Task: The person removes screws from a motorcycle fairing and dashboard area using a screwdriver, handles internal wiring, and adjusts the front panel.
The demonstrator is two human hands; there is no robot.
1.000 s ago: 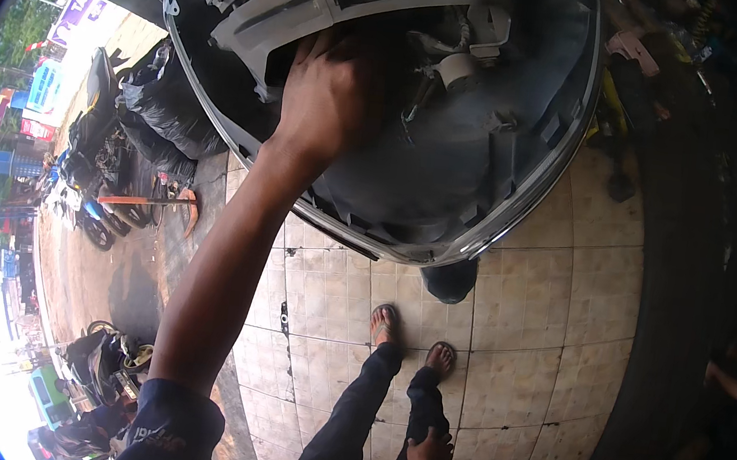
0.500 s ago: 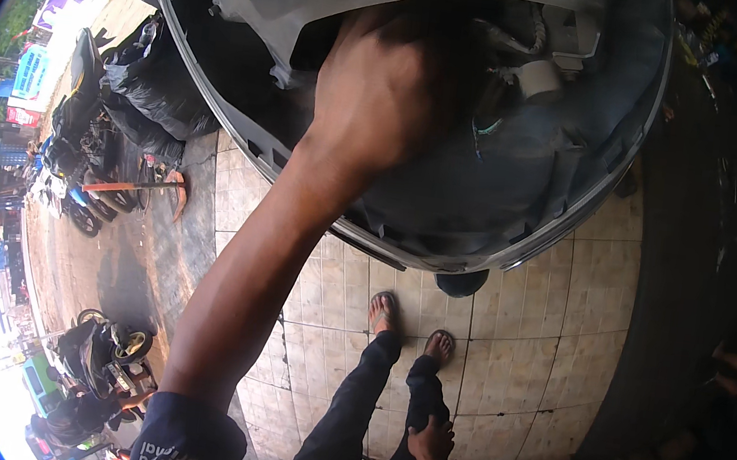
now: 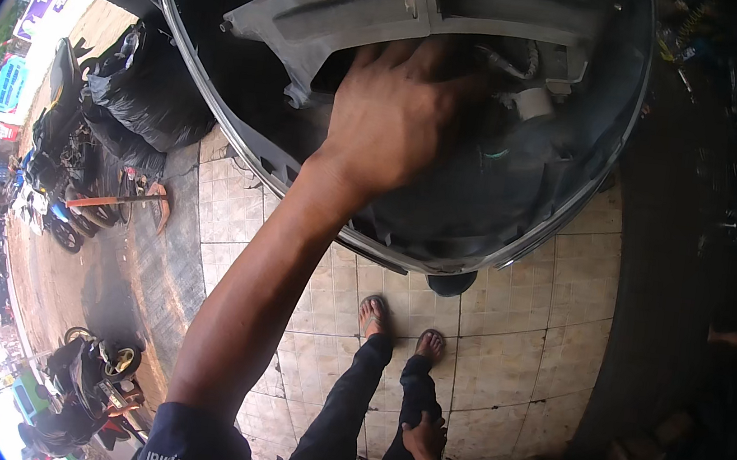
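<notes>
My left hand (image 3: 390,123) reaches into a large rounded dark shell (image 3: 489,212) with a silvery rim. It lies back upward, and its fingertips vanish into the shadow below a grey slotted frame (image 3: 356,21); whether they hold anything is hidden. Just right of the fingers are a wrapped wire bundle (image 3: 531,62) and a pale cylindrical part (image 3: 535,104). A bit of greenish wire (image 3: 494,155) shows lower in the shell. Lower down, my right hand (image 3: 424,438) clasps my right knee, thumb on one side and fingers curled over the other.
My sandalled feet stand on beige floor tiles (image 3: 499,363) below the shell. To the left are black plastic bags (image 3: 151,101), an orange-red bar (image 3: 113,200) and parked motorcycles (image 3: 104,359) beside a bright street. Dark clutter fills the right side.
The view has shifted slightly, so the surroundings sit further left. My left hand, blurred before, is now sharper, with its knuckles and fingers showing more clearly. My right hand stays on the knee.
</notes>
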